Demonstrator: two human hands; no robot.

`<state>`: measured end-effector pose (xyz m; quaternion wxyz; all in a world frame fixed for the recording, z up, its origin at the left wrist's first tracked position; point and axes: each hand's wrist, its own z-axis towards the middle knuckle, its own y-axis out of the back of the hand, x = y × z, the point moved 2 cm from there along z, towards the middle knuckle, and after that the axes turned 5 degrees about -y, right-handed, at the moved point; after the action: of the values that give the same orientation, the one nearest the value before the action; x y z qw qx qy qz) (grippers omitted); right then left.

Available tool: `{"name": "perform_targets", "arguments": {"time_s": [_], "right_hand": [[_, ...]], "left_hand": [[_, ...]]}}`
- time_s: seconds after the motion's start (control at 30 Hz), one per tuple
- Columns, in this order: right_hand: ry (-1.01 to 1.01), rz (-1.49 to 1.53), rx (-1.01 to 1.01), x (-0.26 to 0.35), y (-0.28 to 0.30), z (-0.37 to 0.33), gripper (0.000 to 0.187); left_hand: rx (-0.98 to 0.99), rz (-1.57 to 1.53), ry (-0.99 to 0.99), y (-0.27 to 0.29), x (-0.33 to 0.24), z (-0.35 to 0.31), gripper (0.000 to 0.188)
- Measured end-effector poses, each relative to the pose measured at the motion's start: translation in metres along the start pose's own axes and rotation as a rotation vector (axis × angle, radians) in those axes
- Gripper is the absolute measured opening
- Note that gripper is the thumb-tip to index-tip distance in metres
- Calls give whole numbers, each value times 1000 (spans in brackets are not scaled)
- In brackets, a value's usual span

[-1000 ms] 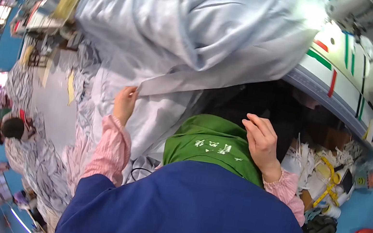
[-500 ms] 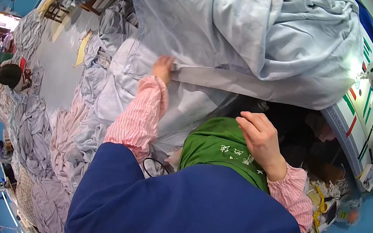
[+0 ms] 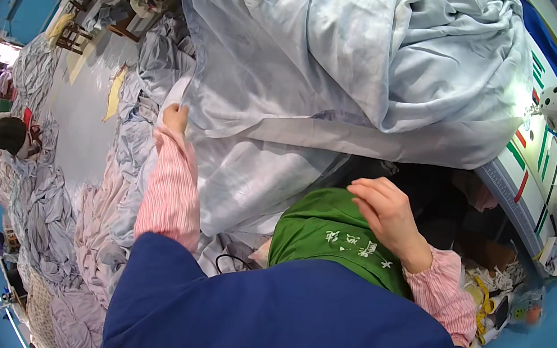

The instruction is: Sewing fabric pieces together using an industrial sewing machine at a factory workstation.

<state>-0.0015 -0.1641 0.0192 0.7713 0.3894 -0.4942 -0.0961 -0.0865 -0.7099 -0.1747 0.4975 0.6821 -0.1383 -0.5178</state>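
Draping off the table, pale blue sheet point(image 3: 354, 62) lies rumpled, left hand point(image 3: 175, 117) pinching its edge.

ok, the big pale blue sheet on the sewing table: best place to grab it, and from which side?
Probably the folded hem edge hanging off the table's near side. It runs as a flat, straight band below the bunched pale blue sheet, so fingers can pinch it from below. The left hand already pinches its left end; the right hand rests on green cloth.
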Motion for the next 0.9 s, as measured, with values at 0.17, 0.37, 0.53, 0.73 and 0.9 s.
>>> {"name": "perform_targets", "arguments": {"time_s": [0.17,0.37,0.53,0.73,0.9], "right_hand": [[-456,537,130,11,-28,70,32],[-530,264,225,14,-44,125,32],[-371,243,23,2,-14,81,17],[-276,176,-132,9,13,39,13],[-343,259,-238,-1,40,3,13]], "left_hand": [[4,-245,-581,27,-191,-129,17],[323,-265,-976,30,-307,-229,14],[246,-217,-1317,55,-332,-162,38],[789,269,-1560,26,-385,-61,45],[1125,416,-1350,25,-410,-40,27]]}}
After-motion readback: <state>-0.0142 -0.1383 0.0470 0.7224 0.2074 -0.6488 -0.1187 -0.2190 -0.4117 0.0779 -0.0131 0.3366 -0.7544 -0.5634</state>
